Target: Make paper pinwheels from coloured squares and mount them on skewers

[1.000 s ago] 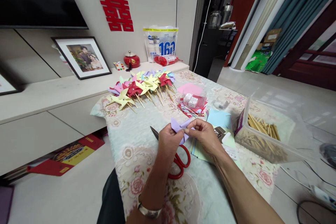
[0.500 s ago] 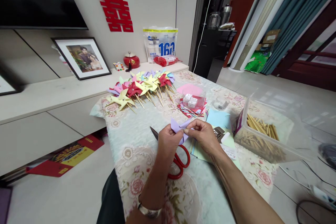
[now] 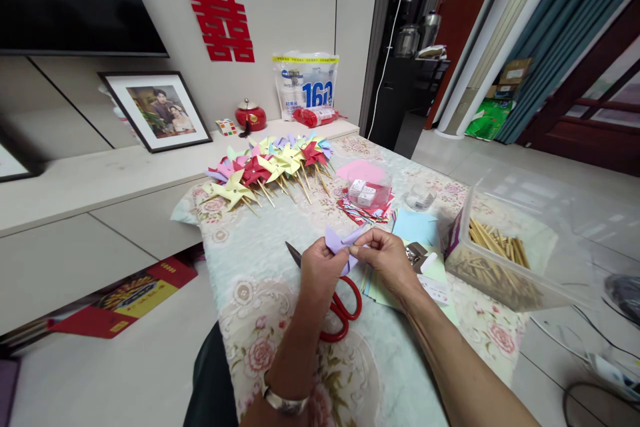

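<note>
A purple paper pinwheel (image 3: pixel 338 240) with folded blades is held between both hands above the table. My left hand (image 3: pixel 320 271) pinches it from the left, thumb near its middle. From the right, my right hand (image 3: pixel 385 257) grips the pinwheel's centre between thumb and forefinger; whether a small pin is there too is hidden by the fingers. Red-handled scissors (image 3: pixel 345 310) lie beneath my left hand, their blades pointing to the far left. Under and beside my right hand is a stack of coloured paper sheets (image 3: pixel 417 227), with a small opened box of metal pins (image 3: pixel 416 255) on top.
Several finished pinwheels (image 3: pixel 287 159) on sticks lie at the table's far side. A clear container (image 3: pixel 373 193) with small white boxes sits on red paper pieces. At right stands a plastic bin (image 3: pixel 493 273) of wooden sticks. The floral tablecloth (image 3: pixel 260 310) covers the table.
Almost nothing differs. Both hands keep hold of the purple pinwheel in the same place, with only a slight shift of the right fingers at its centre.
</note>
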Motion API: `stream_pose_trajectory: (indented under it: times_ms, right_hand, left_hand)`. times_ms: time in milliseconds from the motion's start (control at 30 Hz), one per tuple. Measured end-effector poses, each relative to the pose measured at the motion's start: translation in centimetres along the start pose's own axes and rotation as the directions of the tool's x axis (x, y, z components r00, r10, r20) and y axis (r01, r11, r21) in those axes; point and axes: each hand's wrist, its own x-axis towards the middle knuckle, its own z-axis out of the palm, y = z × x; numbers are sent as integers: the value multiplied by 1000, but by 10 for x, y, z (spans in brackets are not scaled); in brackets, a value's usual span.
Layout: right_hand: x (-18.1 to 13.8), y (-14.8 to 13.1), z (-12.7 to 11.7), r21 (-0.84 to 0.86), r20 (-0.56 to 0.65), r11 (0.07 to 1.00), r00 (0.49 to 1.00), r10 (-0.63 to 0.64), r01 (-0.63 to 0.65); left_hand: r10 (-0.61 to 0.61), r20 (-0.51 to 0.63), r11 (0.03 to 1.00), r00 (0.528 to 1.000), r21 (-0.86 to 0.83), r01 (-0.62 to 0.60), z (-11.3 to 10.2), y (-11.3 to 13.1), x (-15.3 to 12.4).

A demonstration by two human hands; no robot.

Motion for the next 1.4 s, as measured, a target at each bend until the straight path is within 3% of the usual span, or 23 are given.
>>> stream_pose_trajectory:
  times_ms: [633, 833, 1200, 1400]
  right_hand:
    - [2, 6, 0, 19, -22, 1000, 1000, -10, 11]
    - [0, 5, 4, 106, 2, 994, 1000, 9, -9]
    - [-6, -1, 7, 195, 61, 981, 998, -1, -11]
    - [-9, -5, 9, 248, 45, 969, 999, -10, -1]
  left_hand:
    - [-52, 35, 998, 998, -27, 53, 0, 2, -2]
    - [-75, 74, 995, 994, -67, 80, -2, 5, -5]
    - [-97, 244, 977, 965, -161, 139, -10, 3, 0]
    - [-91, 147, 978, 985, -175, 116, -8, 7, -1]
